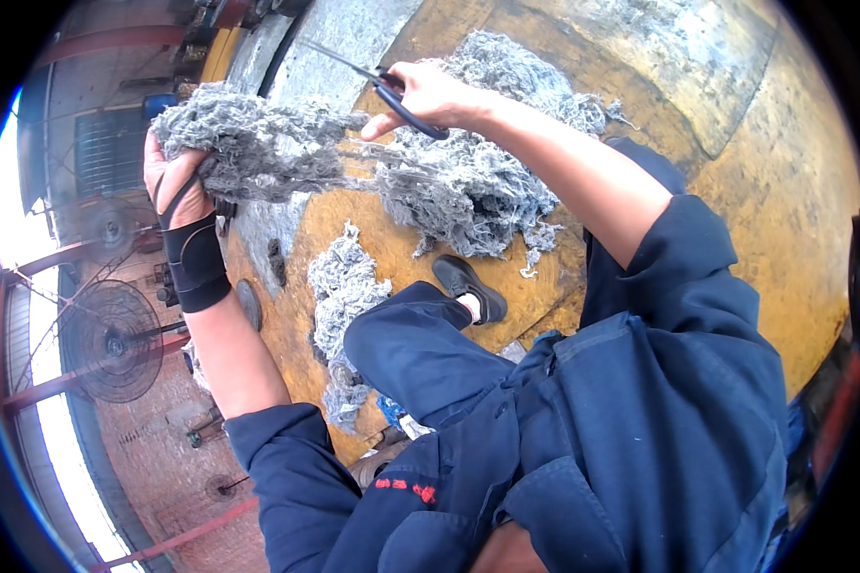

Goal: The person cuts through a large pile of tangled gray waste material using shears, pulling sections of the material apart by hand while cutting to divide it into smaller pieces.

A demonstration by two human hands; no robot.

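My left hand (174, 179), in a black wrist wrap (199, 263), is closed on the near end of a shaggy grey fibre clump (248, 143) and holds it up at the left. Stretched strands run from the clump toward a big grey fibre heap (459, 186). Above those strands, my right hand (432, 95) grips black-handled scissors (406, 107), their blades pointing up and left, away from the fibre. I cannot tell whether the blades are spread. The right thumb reaches down close to the clump's right end.
Another grey fibre heap (511, 72) lies farther back on the worn yellow floor (764, 220). A narrow fibre pile (342, 296) lies near my knee. My dark shoe (468, 286) stands beside the big heap. Caged fans (115, 339) and red beams are at the left.
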